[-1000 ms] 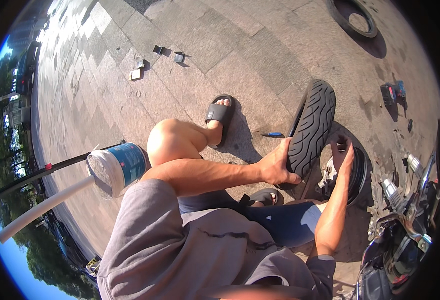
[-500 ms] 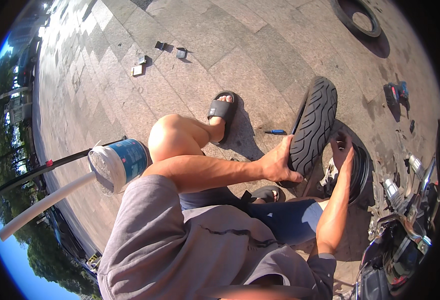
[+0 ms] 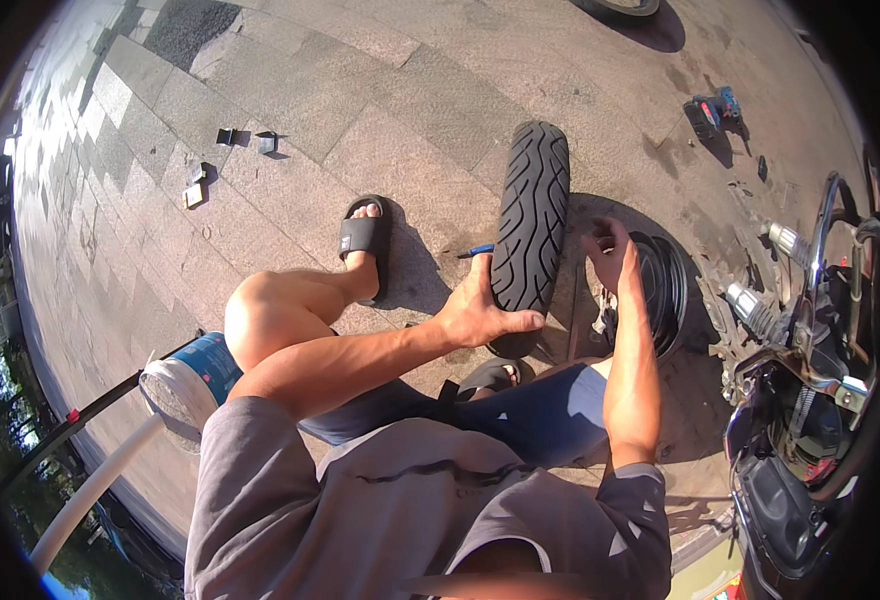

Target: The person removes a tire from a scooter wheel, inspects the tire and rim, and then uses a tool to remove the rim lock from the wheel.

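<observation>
A black motorcycle tyre (image 3: 532,215) stands upright in front of me, its grooved tread facing me. My left hand (image 3: 485,312) grips its lower left edge, thumb lying across the tread and the other fingers partly hidden behind. To the right of the tyre, my right hand (image 3: 612,258) hangs with loosely curved fingers and nothing visible in it. Just beyond that forearm is a dark round wheel (image 3: 668,295), partly covered by the arm. A blue pen-like tool (image 3: 477,250) lies on the paving beside the tyre, close to my left hand.
On the right stands a partly dismantled motorcycle (image 3: 810,400). A cordless drill (image 3: 712,112) lies at the far right, and another tyre (image 3: 620,8) at the top edge. Several small boxes (image 3: 195,195) lie far left. A bucket (image 3: 185,385) with a pale pole (image 3: 100,490) is at my left.
The view has shifted, so most things appear further left. The tyre stands straighter, still in my left hand. My right hand has moved slightly away from the tyre and up.
</observation>
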`<action>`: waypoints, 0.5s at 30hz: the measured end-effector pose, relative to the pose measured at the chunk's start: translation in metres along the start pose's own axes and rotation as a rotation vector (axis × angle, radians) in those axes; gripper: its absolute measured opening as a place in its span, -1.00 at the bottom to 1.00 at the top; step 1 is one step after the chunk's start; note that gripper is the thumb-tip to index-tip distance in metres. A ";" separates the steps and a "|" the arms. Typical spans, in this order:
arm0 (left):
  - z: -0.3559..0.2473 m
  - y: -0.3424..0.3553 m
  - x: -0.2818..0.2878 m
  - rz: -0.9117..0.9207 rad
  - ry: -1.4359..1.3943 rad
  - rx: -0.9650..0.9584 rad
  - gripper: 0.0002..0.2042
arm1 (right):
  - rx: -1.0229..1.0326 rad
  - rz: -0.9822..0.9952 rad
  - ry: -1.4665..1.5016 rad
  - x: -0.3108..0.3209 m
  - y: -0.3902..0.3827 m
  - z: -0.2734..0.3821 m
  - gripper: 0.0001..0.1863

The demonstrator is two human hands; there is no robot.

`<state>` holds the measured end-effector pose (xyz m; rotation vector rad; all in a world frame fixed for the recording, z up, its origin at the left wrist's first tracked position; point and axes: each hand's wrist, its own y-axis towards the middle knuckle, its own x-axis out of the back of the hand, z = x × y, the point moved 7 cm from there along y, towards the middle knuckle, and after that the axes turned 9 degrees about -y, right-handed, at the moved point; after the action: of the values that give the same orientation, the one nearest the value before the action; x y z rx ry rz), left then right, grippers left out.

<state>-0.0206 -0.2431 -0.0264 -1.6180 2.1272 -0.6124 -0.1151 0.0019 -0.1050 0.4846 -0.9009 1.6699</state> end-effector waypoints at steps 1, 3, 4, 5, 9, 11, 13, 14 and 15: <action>0.002 0.001 -0.001 0.005 0.026 0.004 0.14 | -0.001 0.002 0.003 0.000 0.000 -0.001 -0.52; 0.006 0.002 -0.003 0.011 0.049 0.010 0.16 | -0.003 0.008 0.010 0.000 0.001 -0.002 -0.52; 0.008 0.003 -0.004 0.013 0.047 0.013 0.17 | 0.012 -0.003 0.013 0.000 0.001 -0.003 -0.53; 0.010 0.004 -0.005 0.015 0.044 0.016 0.17 | 0.010 -0.004 0.012 0.000 0.000 -0.004 -0.53; 0.010 0.006 -0.008 0.035 -0.072 0.000 0.16 | 0.011 -0.002 0.025 0.000 -0.001 -0.005 -0.53; 0.007 0.006 -0.008 0.040 -0.063 0.022 0.15 | 0.005 0.005 0.028 0.000 -0.001 -0.005 -0.52; 0.005 0.006 -0.010 0.042 -0.061 0.020 0.16 | 0.005 0.008 0.054 0.001 -0.002 -0.002 -0.52; 0.006 0.005 -0.009 0.040 -0.067 0.012 0.16 | 0.004 0.010 0.068 0.000 -0.002 -0.001 -0.52; 0.010 0.006 -0.009 0.042 -0.077 0.005 0.15 | 0.003 0.011 0.075 0.000 -0.003 0.000 -0.52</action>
<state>-0.0173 -0.2337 -0.0372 -1.5646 2.0961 -0.5331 -0.1127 0.0023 -0.1042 0.4167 -0.8475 1.6886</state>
